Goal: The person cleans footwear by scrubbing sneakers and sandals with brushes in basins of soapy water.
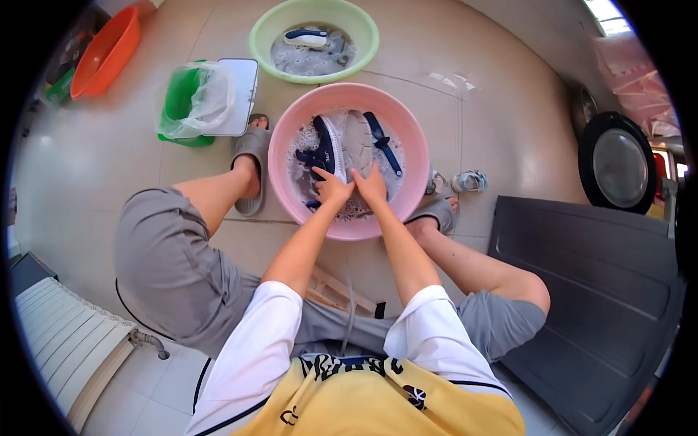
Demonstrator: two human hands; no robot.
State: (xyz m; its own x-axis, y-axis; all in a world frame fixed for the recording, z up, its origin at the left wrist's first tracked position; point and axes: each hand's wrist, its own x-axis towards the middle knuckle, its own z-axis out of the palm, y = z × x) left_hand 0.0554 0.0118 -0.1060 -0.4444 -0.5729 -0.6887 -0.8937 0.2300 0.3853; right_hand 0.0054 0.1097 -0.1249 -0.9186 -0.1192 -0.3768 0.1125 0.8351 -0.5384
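Note:
In a pink basin (275, 160) of soapy water between my feet lie two shoes. The navy shoe (329, 147) rests on its side with its white sole edge showing. Right beside it the other shoe (358, 138) shows its pale grey sole. My left hand (334, 190) grips the heel end of the navy shoe, fingers over its side. Against the near end of the grey-soled shoe is my right hand (370, 187), its thumb close to my left hand; its fingertips are partly hidden. A dark blue long item (385, 145), perhaps a brush, lies at the basin's right side.
Behind stands a green basin (371, 40) holding cloudy water and a navy-and-white item (305, 38). A green bin (178, 102) with a plastic liner is at the left, an orange basin (109, 54) farther back. A dark panel (582, 291) is at the right.

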